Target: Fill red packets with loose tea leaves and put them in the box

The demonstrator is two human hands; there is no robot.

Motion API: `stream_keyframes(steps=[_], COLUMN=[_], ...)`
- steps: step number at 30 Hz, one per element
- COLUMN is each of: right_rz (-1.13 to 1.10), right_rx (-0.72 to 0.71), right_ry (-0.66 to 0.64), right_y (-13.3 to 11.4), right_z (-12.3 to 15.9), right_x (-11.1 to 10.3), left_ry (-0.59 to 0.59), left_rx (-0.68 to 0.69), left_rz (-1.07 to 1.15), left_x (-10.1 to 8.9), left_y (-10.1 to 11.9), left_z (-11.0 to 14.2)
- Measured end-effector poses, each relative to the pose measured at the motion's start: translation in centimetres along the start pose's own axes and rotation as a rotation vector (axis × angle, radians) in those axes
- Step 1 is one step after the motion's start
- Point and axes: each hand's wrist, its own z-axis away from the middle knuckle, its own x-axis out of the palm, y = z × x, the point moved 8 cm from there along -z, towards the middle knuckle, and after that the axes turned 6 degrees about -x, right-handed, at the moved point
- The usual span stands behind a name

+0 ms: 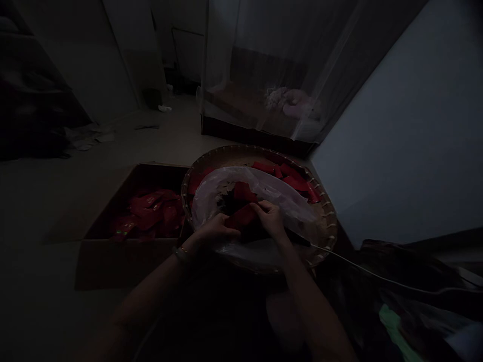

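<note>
In the dim light, my left hand (215,229) grips the near left side of a red packet (241,217), thumb on top. My right hand (270,217) pinches its upper right corner between thumb and fingers. Just beyond lies another red piece (244,192), beside a dark and brownish heap (225,193) too dim to make out. Beneath them a clear plastic sheet (207,188) covers part of a round woven tray (331,221). Several red packets (296,180) rest at the tray's far right side.
Left of the tray stands an open cardboard box (113,256) holding many shiny red packets (158,208). A dark handle (300,238) with a pale cord (372,272) lies by my right forearm. A white wall (415,125) rises at right; a netted bed (260,125) is behind.
</note>
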Motion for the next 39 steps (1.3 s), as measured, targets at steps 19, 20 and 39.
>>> stream_keyframes(steps=[19, 20, 39], right_rz=[0.019, 0.017, -0.008], right_rx=[0.11, 0.106, 0.188], right_ry=[-0.226, -0.214, 0.076], right_y=[0.5, 0.6, 2.7], right_z=[0.5, 0.5, 0.2], right_x=[2.1, 2.3, -0.9], left_ry=[-0.073, -0.068, -0.121], left_rx=[-0.044, -0.063, 0.009], left_rz=[0.295, 0.3, 0.052], left_x=[0.5, 0.4, 0.7], left_y=[-0.8, -1.1, -0.9], left_z=[-0.6, -0.6, -0.7])
